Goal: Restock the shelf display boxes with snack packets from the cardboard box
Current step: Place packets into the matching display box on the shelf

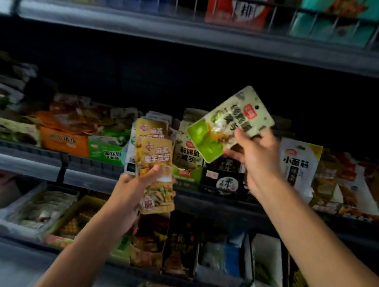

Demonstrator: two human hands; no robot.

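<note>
With the left hand (pixel 129 185) gripping the yellow packets (pixel 155 163), the right hand (pixel 253 155), pinching the green packet (pixel 230 123), should slot it upright behind matching packs in the green display box (pixel 186 156).

Mustard-yellow packets (pixel 156 163) with white lettering and a green-and-tan food picture; a pale sage-green packet (pixel 229 125) speckled dark, bright lime at one end, with a small red seal. Behind, an orange display box (pixel 64 143), a green box (pixel 106 151) and a white packet (pixel 298 163) with black characters.
</note>
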